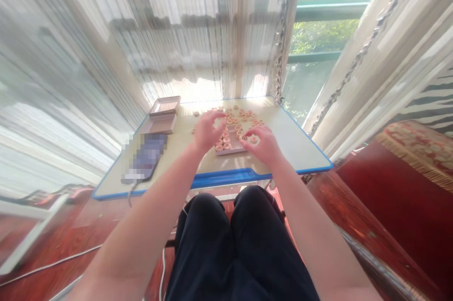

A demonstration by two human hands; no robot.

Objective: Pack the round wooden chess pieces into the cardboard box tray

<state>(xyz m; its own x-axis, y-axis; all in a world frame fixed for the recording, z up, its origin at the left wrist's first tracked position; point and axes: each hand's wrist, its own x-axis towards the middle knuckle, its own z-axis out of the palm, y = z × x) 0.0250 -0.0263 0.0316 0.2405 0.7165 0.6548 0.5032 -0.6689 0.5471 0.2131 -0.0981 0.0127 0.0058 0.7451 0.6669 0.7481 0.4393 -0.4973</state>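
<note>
Above the far-left side of a shallow open box (231, 151) hovers my left hand (206, 132), its thumb and index finger apart with no piece visible between them. My right hand (264, 144) is at the box's right edge, thumb and fingertips pinched on a round wooden Chinese chess piece (243, 137). Several pieces (225, 140) stand in rows along the box's left side. Another piece (254, 139) shows on the table through the loop of my right fingers. Loose pieces (247, 114) are scattered beyond the box, partly hidden by my hands.
A blue-edged folding table (300, 150) carries everything. At its left lie an open box lid or case (161, 124) and a blurred phone (146, 157) with a cable. Striped curtains (198, 32) hang behind the table. A red-covered seat (396, 197) stands at the right.
</note>
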